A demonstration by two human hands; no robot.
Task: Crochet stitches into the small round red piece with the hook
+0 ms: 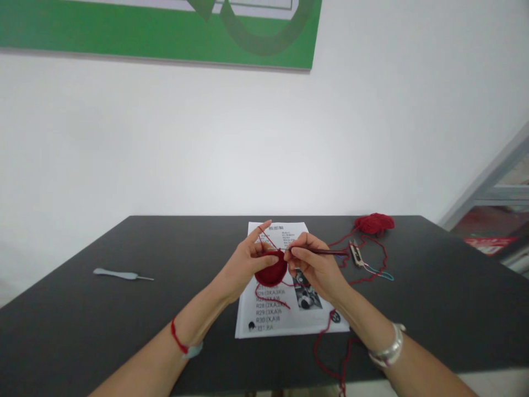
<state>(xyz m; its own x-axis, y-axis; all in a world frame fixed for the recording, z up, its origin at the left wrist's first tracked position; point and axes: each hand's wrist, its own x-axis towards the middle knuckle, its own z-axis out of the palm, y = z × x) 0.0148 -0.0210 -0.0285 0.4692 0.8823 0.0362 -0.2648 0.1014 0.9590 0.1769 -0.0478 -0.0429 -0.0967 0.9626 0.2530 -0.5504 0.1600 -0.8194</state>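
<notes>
Forearms (pixel 144 358): up they come from the bottom edge, red string bracelet (pixel 177 337) at left, silver bangle (pixel 390 348) at right.
Left hand (pixel 239 264): thumb pressed on the red crochet piece (pixel 270 272), index finger raised, a yarn strand (pixel 269 237) stretched from it.
Right hand (pixel 316 267): pinching the dark-handled crochet hook (pixel 324 251), its tip at the work's top edge.
Stitch: one looks to be in hand right now; the next move calls, I'd judge, for a taut strand, a steady edge and a small turn to catch the yarn.
Red crochet piece: centre of the frame, above the printed pattern sheet (pixel 247 317); deep red, rounded, seemingly close-stitched, a loose tail curling below.
Tabletop (pixel 438 320): yarn ball (pixel 374 223) right of centre, grey-handled hook (pixel 118 273) at left.
</notes>
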